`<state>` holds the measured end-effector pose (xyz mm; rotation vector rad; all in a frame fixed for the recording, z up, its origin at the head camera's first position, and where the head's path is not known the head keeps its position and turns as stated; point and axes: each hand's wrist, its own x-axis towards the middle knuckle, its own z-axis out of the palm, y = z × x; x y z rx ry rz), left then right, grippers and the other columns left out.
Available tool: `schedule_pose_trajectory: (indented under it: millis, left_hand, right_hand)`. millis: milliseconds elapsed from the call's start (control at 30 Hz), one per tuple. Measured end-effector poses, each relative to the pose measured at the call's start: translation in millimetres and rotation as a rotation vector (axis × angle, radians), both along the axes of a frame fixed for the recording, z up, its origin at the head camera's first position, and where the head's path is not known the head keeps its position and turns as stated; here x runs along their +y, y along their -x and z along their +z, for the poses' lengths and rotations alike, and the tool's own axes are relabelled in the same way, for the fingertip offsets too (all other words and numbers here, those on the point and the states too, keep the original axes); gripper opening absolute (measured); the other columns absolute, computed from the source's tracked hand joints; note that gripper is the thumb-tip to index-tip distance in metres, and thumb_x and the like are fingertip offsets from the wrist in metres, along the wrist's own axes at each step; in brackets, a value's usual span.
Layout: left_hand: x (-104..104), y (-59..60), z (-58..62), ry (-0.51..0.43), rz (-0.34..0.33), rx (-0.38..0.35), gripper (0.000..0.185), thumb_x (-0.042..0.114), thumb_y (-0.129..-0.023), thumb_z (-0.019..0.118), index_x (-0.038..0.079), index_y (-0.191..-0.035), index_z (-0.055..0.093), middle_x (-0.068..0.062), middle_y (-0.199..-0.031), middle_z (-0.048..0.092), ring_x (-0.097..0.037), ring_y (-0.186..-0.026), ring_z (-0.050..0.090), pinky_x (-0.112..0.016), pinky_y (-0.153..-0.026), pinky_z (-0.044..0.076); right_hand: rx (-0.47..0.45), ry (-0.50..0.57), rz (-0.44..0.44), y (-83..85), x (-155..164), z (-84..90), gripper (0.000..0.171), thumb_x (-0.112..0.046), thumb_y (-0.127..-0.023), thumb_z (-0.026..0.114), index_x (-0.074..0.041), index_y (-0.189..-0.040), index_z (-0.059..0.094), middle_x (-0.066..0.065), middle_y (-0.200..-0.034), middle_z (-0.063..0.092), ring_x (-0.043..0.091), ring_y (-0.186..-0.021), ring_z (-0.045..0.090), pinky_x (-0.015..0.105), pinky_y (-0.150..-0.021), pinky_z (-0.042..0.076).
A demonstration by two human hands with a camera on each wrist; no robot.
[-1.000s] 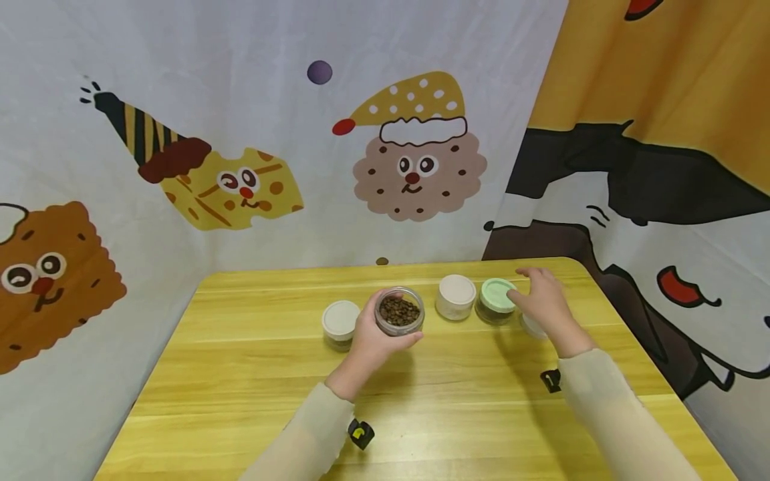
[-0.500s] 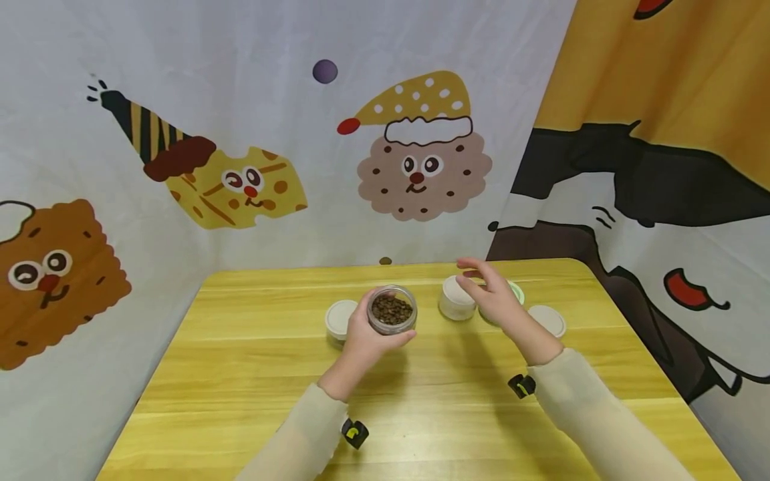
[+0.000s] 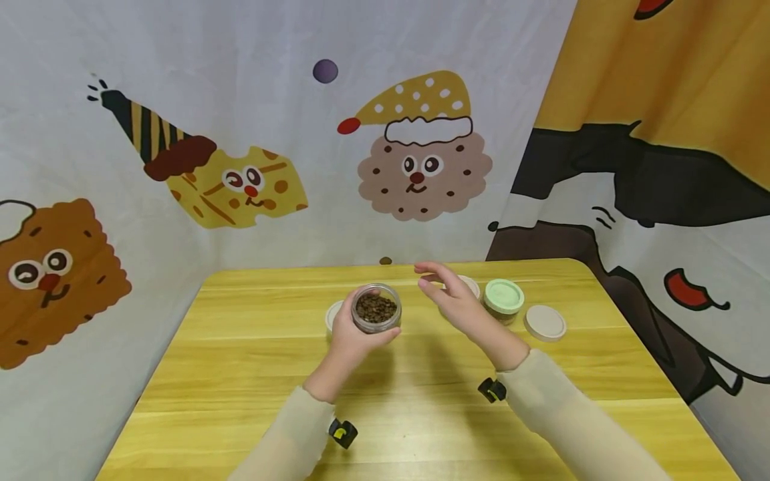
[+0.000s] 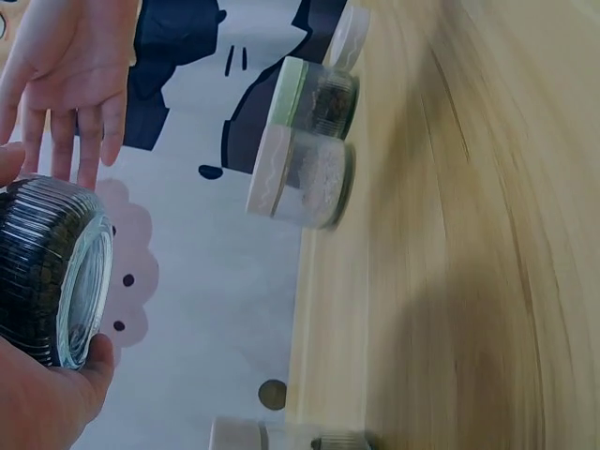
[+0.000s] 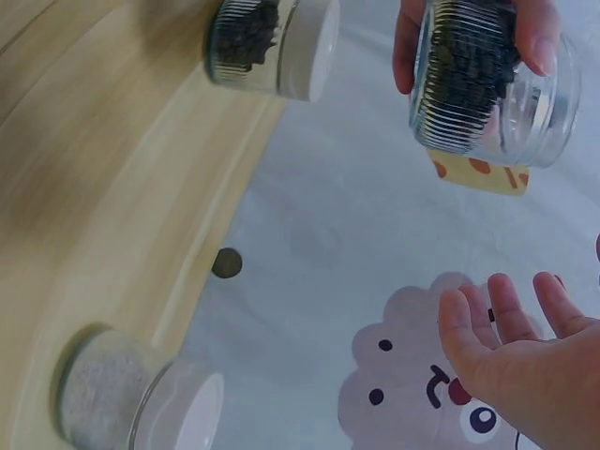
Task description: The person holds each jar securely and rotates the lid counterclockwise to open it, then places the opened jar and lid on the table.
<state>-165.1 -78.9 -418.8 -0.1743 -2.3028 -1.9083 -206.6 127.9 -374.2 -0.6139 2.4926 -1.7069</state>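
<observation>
Since a second ago our right hand [image 3: 463, 308] has swung from the lidless cap's spot at the right of the frame toward the centre, and the loose beige lid [image 3: 544, 323] now lies bare on the bench [image 3: 240, 374], just right of the green-lidded jar [image 3: 503, 299]. Our left hand [image 3: 351, 337] has drawn the open jar of dark beans [image 3: 375, 308] slightly lower and leftward; its fingers [image 5: 539, 37] curl round the ribbed glass wall, holding it off the bench at centre frame, mouth uncovered. Right-hand fingers [image 5: 497, 314] are spread wide and relaxed, holding nothing, palm facing the jar from close by but apart from it. Behind that hand stands a white-lidded jar [image 4: 300, 178], mostly hidden in the head view, and another pale-lidded jar [image 3: 333, 314] sits behind our left hand. We judge the main risk to be spilling: the jar is lidless and, in the wrist views, looks tipped, so a nudge from the approaching hand or a further tilt could scatter beans. A sweep of the right sleeve could also knock the jars behind it.
</observation>
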Motion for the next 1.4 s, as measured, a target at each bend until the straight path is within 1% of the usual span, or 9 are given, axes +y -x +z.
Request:
schedule_pose_trajectory:
  millis: [100, 200, 400, 800, 867, 1033, 1100, 1267, 1400]
  left_hand:
    - [-8, 6.5, -14.0, 0.008, 0.024, -0.003, 0.083, 0.021, -0.060, 0.090, 0.022, -0.131, 0.048, -0.001, -0.129, 0.053, -0.020, -0.120, 0.048, -0.046, -0.103, 0.041]
    - [-18, 8.4, -19.4, 0.001, 0.035, 0.022, 0.081, 0.024, -0.060, 0.090, 0.023, -0.130, 0.048, 0.001, -0.127, 0.054, -0.020, -0.119, 0.049, -0.046, -0.101, 0.041]
    - [-40, 7.4, -19.8, -0.030, 0.072, 0.034, 0.075, 0.024, -0.062, 0.089, 0.027, -0.126, 0.051, 0.004, -0.126, 0.054, -0.017, -0.119, 0.048, -0.045, -0.102, 0.040]
    - [-74, 5.7, -22.6, 0.000, 0.193, -0.023, 0.081, 0.017, -0.062, 0.089, 0.018, -0.131, 0.048, -0.004, -0.130, 0.052, -0.021, -0.122, 0.045, -0.042, -0.107, 0.035]
    - [-79, 5.3, -24.9, 0.005, 0.213, -0.027, 0.081, 0.016, -0.062, 0.089, 0.017, -0.132, 0.048, -0.004, -0.130, 0.052, -0.021, -0.123, 0.044, -0.042, -0.107, 0.034]
    - [-87, -5.1, -8.2, 0.001, 0.251, -0.054, 0.076, 0.007, -0.066, 0.085, 0.009, -0.132, 0.048, -0.011, -0.132, 0.050, -0.023, -0.123, 0.043, -0.043, -0.107, 0.034]
    - [-92, -6.2, -6.5, -0.010, 0.262, -0.062, 0.074, 0.005, -0.066, 0.084, 0.008, -0.131, 0.049, -0.012, -0.133, 0.050, -0.023, -0.124, 0.042, -0.043, -0.107, 0.034]
    - [-113, 2.6, -31.4, 0.002, 0.305, -0.061, 0.074, 0.013, -0.065, 0.087, 0.012, -0.130, 0.051, -0.006, -0.134, 0.048, -0.021, -0.125, 0.041, -0.043, -0.109, 0.032]
    - [-120, 1.9, -41.7, 0.023, 0.329, -0.073, 0.078, 0.019, -0.065, 0.088, 0.014, -0.132, 0.049, -0.004, -0.133, 0.048, -0.019, -0.126, 0.040, -0.044, -0.109, 0.031]
  right_hand:
    - [0.002, 0.000, 0.000, -0.8, -4, 0.2, 0.041, -0.026, -0.100, 0.048, -0.009, -0.136, 0.046, 0.014, -0.136, 0.049, 0.029, -0.123, 0.048, 0.049, -0.102, 0.042]
    - [0.001, 0.012, 0.005, -1.6, -8, 0.8, 0.040, -0.026, -0.100, 0.048, -0.009, -0.136, 0.046, 0.012, -0.137, 0.049, 0.029, -0.124, 0.047, 0.049, -0.102, 0.041]
    - [-0.021, 0.033, 0.025, -0.3, -21, -0.1, 0.041, -0.028, -0.099, 0.048, -0.011, -0.136, 0.046, 0.010, -0.138, 0.048, 0.028, -0.125, 0.046, 0.047, -0.103, 0.041]
    - [-0.030, 0.049, 0.075, -2.7, -53, -2.4, 0.041, -0.025, -0.099, 0.048, -0.012, -0.138, 0.044, 0.010, -0.138, 0.047, 0.026, -0.124, 0.046, 0.045, -0.100, 0.043]
    - [-0.038, 0.040, 0.078, -8.1, -60, 6.3, 0.041, -0.021, -0.100, 0.048, -0.009, -0.138, 0.044, 0.012, -0.138, 0.047, 0.028, -0.124, 0.046, 0.045, -0.100, 0.043]
    - [-0.024, 0.037, 0.091, -7.8, -73, 3.6, 0.040, -0.022, -0.099, 0.049, -0.010, -0.137, 0.046, 0.010, -0.136, 0.049, 0.026, -0.122, 0.048, 0.042, -0.098, 0.045]
    - [-0.016, 0.045, 0.092, -1.8, -77, -7.3, 0.039, -0.025, -0.099, 0.050, -0.014, -0.136, 0.047, 0.007, -0.135, 0.050, 0.023, -0.120, 0.049, 0.041, -0.097, 0.045]
    - [-0.025, 0.048, 0.095, 0.4, -89, -13.8, 0.040, -0.026, -0.098, 0.051, -0.013, -0.136, 0.048, 0.007, -0.134, 0.051, 0.024, -0.119, 0.050, 0.041, -0.096, 0.046]
    - [-0.043, 0.047, 0.098, -0.5, -99, -18.0, 0.041, -0.027, -0.099, 0.050, -0.011, -0.137, 0.047, 0.008, -0.135, 0.050, 0.023, -0.119, 0.050, 0.040, -0.097, 0.045]
